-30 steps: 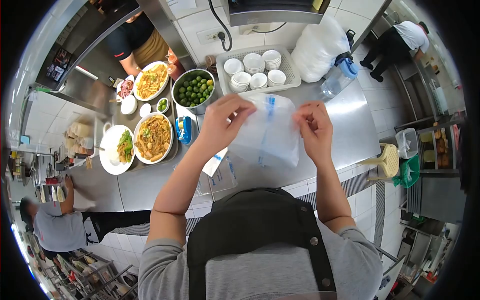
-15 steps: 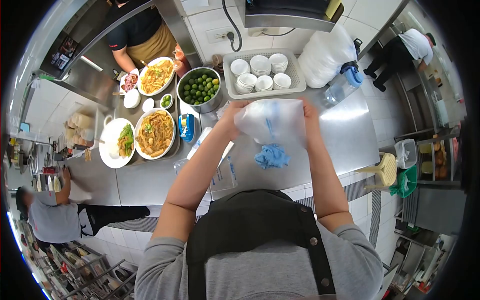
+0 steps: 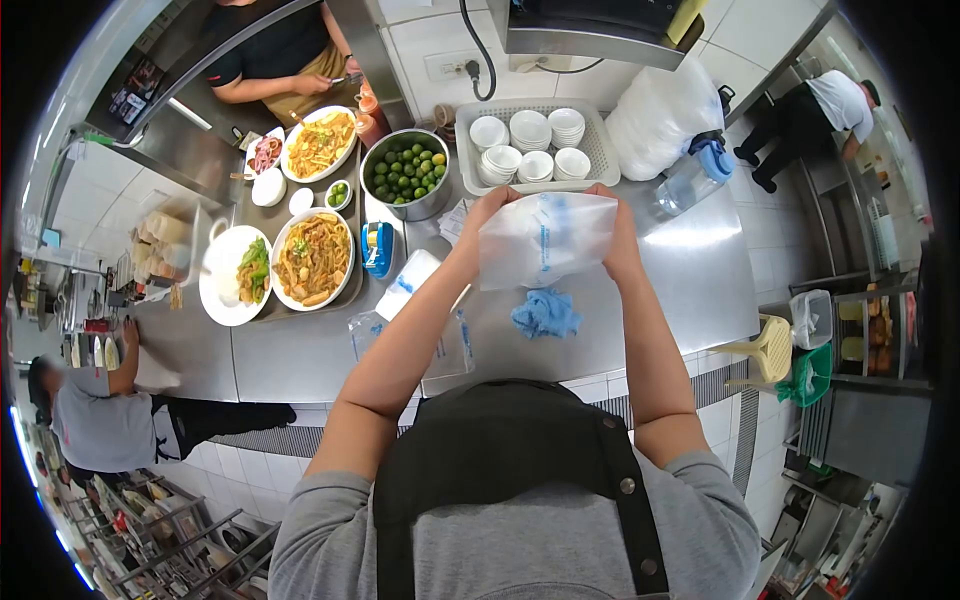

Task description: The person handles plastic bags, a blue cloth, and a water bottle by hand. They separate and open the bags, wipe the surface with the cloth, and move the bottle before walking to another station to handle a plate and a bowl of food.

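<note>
A translucent white plastic bag [image 3: 515,255] with blue print is stretched between my two hands over the steel counter. My left hand [image 3: 481,222] is closed on its left edge, and my right hand [image 3: 622,240] grips the right edge. Both sets of fingertips are partly hidden behind the plastic. Just below the bag lies a crumpled blue cloth [image 3: 546,313]. To the left, near my left forearm, are a white packet with blue print [image 3: 410,276] and a flat clear plastic bag [image 3: 456,350].
Noodle plates [image 3: 312,260] sit on a tray at left, beside a blue tape dispenser [image 3: 377,248]. Behind stand a pot of green citrus [image 3: 405,175], a basket of white bowls [image 3: 465,150] and a water jug [image 3: 690,182]. Other people stand across the counter, at left and far right.
The bag now hangs flatter and wider between my hands. Across the counter, the person's hands have risen and now hold a small object. The view has shifted slightly.
</note>
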A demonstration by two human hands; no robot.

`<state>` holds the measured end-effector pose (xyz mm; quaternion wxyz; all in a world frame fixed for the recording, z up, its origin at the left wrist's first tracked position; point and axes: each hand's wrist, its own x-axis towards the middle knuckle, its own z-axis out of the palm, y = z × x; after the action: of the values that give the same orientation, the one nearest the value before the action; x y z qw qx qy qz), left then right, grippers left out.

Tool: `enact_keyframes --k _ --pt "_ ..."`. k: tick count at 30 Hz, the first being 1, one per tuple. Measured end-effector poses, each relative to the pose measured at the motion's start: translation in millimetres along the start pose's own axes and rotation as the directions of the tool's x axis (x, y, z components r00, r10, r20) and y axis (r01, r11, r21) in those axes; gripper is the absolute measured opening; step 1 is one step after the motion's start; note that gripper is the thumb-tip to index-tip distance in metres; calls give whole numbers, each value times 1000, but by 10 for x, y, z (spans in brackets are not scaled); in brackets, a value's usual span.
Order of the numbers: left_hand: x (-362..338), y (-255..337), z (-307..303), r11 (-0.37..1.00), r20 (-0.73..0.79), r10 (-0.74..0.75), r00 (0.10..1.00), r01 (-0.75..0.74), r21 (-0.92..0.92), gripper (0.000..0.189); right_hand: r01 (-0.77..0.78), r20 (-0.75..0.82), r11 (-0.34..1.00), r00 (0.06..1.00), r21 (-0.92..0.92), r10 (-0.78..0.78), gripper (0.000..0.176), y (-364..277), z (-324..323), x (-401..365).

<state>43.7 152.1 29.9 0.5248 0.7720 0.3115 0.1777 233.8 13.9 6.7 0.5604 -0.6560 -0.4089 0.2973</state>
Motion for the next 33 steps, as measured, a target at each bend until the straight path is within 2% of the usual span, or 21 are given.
enact_keyframes --k 2,3,5,6,7,8,9,12,14,15,18,20,24,27,30,33 --pt "103 -179 20 997 57 -34 998 38 -64 29 -26 54 998 998 -54 29 15 94 -12 69" --pt "115 -167 17 994 86 -50 995 59 -94 28 -113 43 990 993 81 110 19 65 18 50" --pt "40 -156 55 1000 88 -4 996 5 -3 25 -270 54 899 962 344 268 26 -8 104 -16" --pt "-7 -119 79 999 89 20 996 -24 41 24 -313 57 860 947 403 317 29 -30 114 -37" --pt "-14 -152 115 932 73 -131 989 148 -332 24 -353 67 815 929 459 365 33 -46 124 -45" --pt "-9 -217 157 703 111 -273 956 277 -655 24 -390 82 765 909 512 408 36 -61 134 -48" --pt "-19 -246 184 354 199 -381 903 341 -871 25 -389 88 726 905 568 416 34 -57 139 -78" --pt "-363 296 194 501 33 -403 915 250 -828 34 -342 92 583 905 737 416 28 -56 114 -235" --pt "-555 359 221 332 -22 -346 938 101 -938 39 -266 75 451 914 852 398 23 -124 101 -385" --pt "-648 383 236 237 -51 -325 944 29 -971 42 -253 73 440 920 862 386 21 -143 107 -449" --pt "-849 525 329 258 -25 -250 968 41 -965 47 -213 43 442 931 871 364 17 -187 140 -637" --pt "-873 537 362 367 -49 -244 968 45 -929 48 -171 -11 493 938 853 345 17 -239 179 -686" --pt "-928 566 386 562 -60 -287 956 117 -819 48 -205 -46 563 916 800 399 14 -325 157 -704" --pt "-981 565 354 237 24 -409 912 131 -963 50 -215 -83 627 908 749 411 18 -461 190 -756" --pt "-996 491 416 385 -38 -281 959 76 -920 53 -219 -72 640 915 737 396 19 -582 207 -830" --pt "-1009 558 426 365 45 -259 965 140 -920 56 -218 -58 640 923 737 381 20 -635 226 -884"
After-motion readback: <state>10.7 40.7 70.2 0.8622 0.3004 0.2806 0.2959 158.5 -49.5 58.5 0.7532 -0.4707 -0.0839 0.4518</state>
